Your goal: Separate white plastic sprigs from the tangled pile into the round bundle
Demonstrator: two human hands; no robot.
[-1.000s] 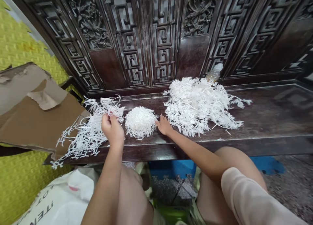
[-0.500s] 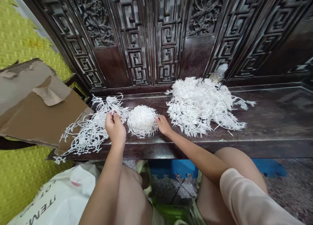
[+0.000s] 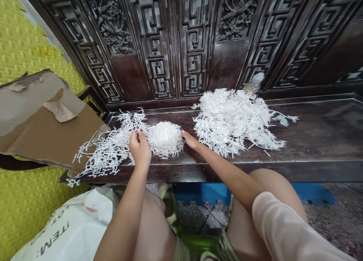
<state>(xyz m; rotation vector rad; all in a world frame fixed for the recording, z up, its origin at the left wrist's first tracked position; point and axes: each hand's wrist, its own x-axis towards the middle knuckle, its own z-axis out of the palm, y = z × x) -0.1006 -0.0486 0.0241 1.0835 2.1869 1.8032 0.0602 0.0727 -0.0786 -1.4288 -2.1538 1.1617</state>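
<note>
Left hand [image 3: 140, 149] at lower centre-left, fingers pinched together on a loose bunch of white feathery sprigs [image 3: 107, 151]; right hand [image 3: 191, 141] open, fingertips touching the right edge of a round white sprig bundle [image 3: 165, 139]; bundle sits between the hands on a dark wood bench [image 3: 320, 134]; larger white sprig pile [image 3: 235, 121] lies right of it; torn cardboard [image 3: 48, 117] at left; carved panels [image 3: 195, 45] behind.

Three lots of white branching sprigs [image 3: 227, 128], spread across mid-frame

Loose spray [image 3: 104, 157] splayed left of centre, trailing to lower left; tight domed bundle [image 3: 166, 140] packed just beside it; larger shaggy heap [image 3: 238, 119] piled right of centre.
</note>
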